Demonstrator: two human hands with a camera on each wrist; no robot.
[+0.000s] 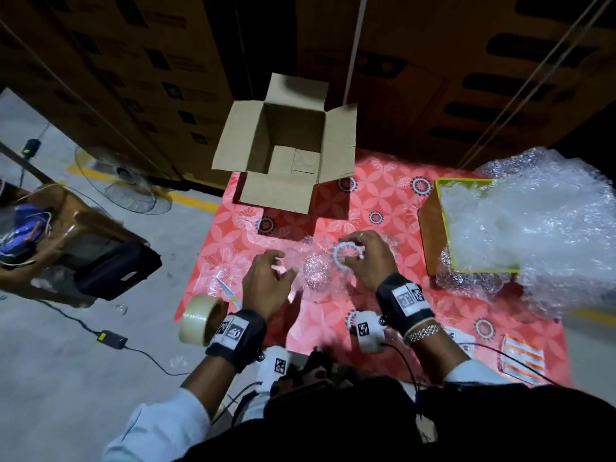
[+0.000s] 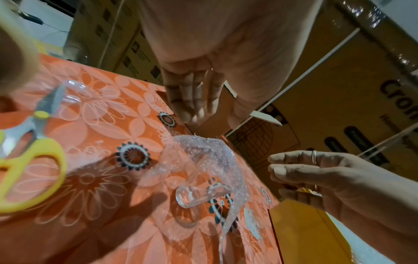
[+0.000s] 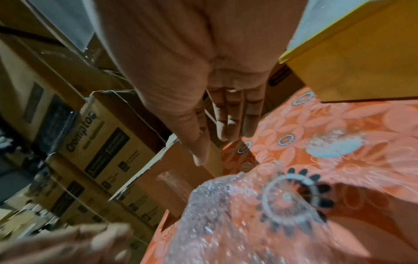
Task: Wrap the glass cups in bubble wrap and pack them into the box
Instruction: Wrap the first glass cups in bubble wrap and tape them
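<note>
A clear glass cup [image 1: 315,275] lies on its side on a sheet of bubble wrap [image 1: 293,245] spread on the red floral table. In the left wrist view the cup [image 2: 197,195] sits under a raised fold of the wrap [image 2: 203,153]. My left hand [image 1: 270,278] hovers just left of the cup with its fingers [image 2: 192,100] straight, holding nothing. My right hand [image 1: 359,258] hovers just right of it, fingers [image 3: 228,121] loosely extended and empty. The open cardboard box [image 1: 250,138] stands at the table's far edge; inside I see only its bottom flaps.
A yellow-rimmed box [image 1: 445,225] heaped with bubble wrap [image 1: 540,228] fills the table's right side. Yellow-handled scissors [image 2: 29,160] and a tape roll [image 1: 203,319] lie by my left wrist. Stacked cartons [image 3: 95,142] stand behind the table. A fan [image 1: 123,181] stands on the floor at left.
</note>
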